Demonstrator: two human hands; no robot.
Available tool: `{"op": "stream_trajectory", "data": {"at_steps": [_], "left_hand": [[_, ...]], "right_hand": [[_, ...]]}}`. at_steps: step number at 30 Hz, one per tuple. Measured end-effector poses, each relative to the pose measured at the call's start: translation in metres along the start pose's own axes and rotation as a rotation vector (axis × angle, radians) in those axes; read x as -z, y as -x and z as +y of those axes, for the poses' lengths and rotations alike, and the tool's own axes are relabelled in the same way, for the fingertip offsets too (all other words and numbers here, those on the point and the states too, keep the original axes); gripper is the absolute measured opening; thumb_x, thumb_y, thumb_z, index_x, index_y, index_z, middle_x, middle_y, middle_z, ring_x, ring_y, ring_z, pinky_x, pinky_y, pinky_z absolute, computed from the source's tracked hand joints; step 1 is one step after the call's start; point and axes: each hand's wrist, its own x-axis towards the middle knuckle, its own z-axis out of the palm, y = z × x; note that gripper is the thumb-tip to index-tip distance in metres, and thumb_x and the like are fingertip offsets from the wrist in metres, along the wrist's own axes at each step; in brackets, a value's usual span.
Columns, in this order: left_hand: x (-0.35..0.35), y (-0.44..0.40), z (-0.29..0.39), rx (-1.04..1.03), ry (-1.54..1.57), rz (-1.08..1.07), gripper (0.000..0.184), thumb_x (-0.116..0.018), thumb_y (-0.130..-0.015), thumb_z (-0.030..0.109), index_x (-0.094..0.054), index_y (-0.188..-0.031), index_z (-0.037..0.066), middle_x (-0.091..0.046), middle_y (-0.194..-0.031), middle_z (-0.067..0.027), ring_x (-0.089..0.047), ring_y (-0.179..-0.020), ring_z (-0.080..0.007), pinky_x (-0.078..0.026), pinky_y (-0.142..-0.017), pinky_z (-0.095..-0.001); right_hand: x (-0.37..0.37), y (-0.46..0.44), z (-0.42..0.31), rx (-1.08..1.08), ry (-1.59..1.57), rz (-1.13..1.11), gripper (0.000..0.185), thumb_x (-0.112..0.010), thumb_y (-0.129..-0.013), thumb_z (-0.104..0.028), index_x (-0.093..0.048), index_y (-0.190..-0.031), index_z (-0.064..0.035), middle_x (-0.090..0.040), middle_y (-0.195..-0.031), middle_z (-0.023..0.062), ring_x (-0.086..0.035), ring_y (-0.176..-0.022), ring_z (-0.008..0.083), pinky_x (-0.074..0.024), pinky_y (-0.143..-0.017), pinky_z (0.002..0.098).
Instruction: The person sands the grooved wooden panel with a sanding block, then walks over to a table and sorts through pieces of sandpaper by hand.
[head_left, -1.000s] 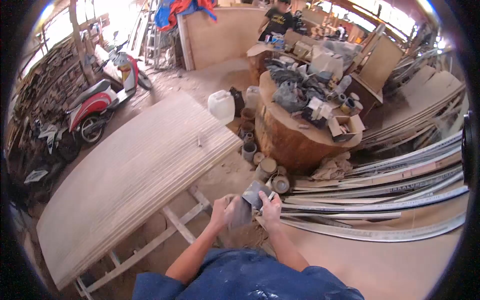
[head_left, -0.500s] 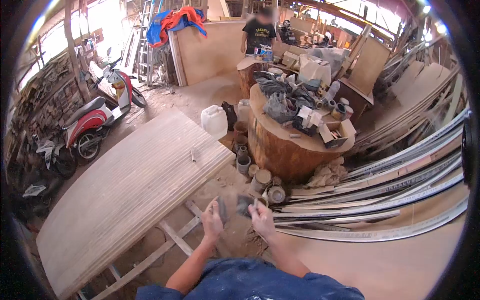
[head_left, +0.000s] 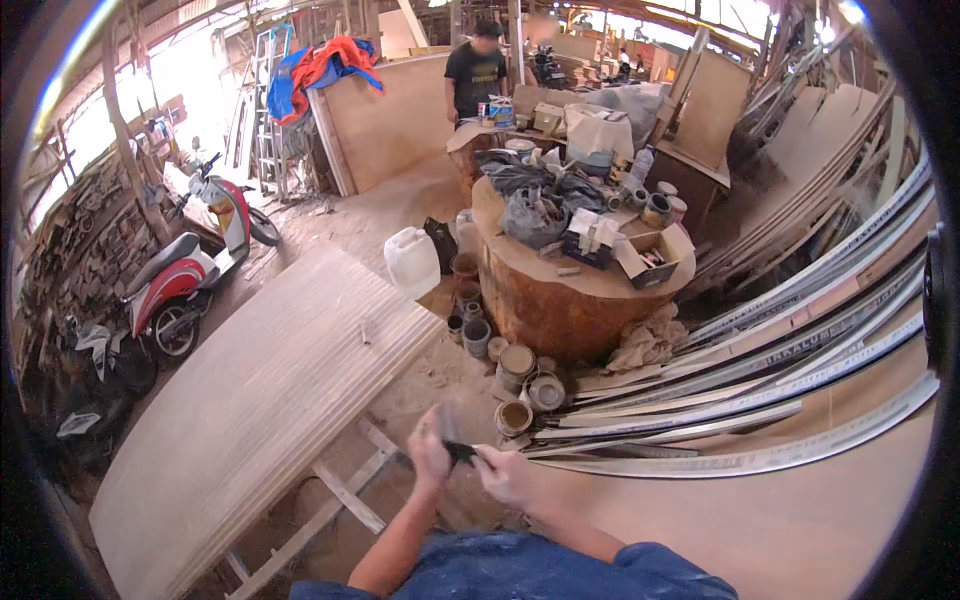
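Observation:
My left hand (head_left: 430,456) is raised in front of my body, its fingers closed on a greyish flat piece (head_left: 449,421) smeared by motion. A small dark flat piece (head_left: 460,452) is pinched in my right hand (head_left: 506,476), its far end up against the left hand. Whether the two pieces touch is hidden by blur. To the left of my hands lies a pale wooden panel stack (head_left: 270,400) with a lined top, resting on a wooden frame (head_left: 345,492). A small light object (head_left: 365,332) sits on the panel.
A thick wood-slab table (head_left: 570,310) ahead carries bags, cans and boxes. Open cans (head_left: 514,417) and a white jerrycan (head_left: 412,262) stand on the floor. Long metal strips (head_left: 760,400) lie right. A red motorbike (head_left: 185,285) stands left; another person (head_left: 475,75) stands behind the table.
My hands have come together, the dark piece in the right moving left to meet the left hand. The head view has shifted slightly, and the other person's posture has changed.

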Motion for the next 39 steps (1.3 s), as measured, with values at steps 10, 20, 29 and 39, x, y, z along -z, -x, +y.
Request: {"op": "stream_trajectory", "data": {"at_steps": [10,20,29,39], "left_hand": [[-0.016,-0.007,-0.064,0.787,1.071,-0.472,0.053,-0.045,-0.101,0.041,-0.046,-0.138,0.003,-0.051,-0.14,-0.0179,-0.048,-0.129,-0.0357,-0.033,-0.111,-0.055],[-0.035,-0.048,-0.046,0.846,1.218,-0.464,0.055,-0.045,-0.1,0.041,-0.047,-0.138,0.001,-0.049,-0.141,-0.0198,-0.045,-0.131,-0.0383,-0.028,-0.114,-0.0553],[0.018,-0.126,-0.094,0.766,1.251,-0.352,0.051,-0.049,-0.098,0.035,-0.049,-0.134,-0.001,-0.052,-0.138,-0.0211,-0.047,-0.129,-0.0399,-0.03,-0.112,-0.0573],[0.076,-0.236,-0.081,0.617,1.093,-0.202,0.055,-0.059,-0.092,0.036,-0.052,-0.129,-0.003,-0.059,-0.129,-0.0209,-0.055,-0.12,-0.0387,-0.037,-0.107,-0.0549]], "right_hand": [[0.057,-0.057,0.054,-0.132,-0.306,-0.085,0.027,-0.067,-0.091,-0.02,-0.066,-0.112,-0.003,-0.067,-0.084,0.0052,-0.061,-0.074,0.0155,-0.0492,-0.069,0.0301],[0.143,-0.246,0.084,-0.238,-0.194,-0.016,0.06,-0.065,-0.092,-0.018,-0.039,-0.142,0.0002,-0.067,-0.093,0.0091,-0.06,-0.072,0.0124,-0.0506,-0.063,0.0282],[0.123,-0.421,0.109,-0.381,-0.3,-0.057,0.08,-0.065,-0.09,-0.018,-0.017,-0.152,-0.0018,-0.068,-0.09,0.0123,-0.062,-0.065,0.0157,-0.0513,-0.06,0.0306],[0.068,-0.539,0.164,-0.58,0.27,-0.09,0.093,-0.063,-0.081,-0.018,-0.007,-0.154,-0.0033,-0.07,-0.088,0.0183,-0.066,-0.062,0.0239,-0.0533,-0.053,0.0351]]}}
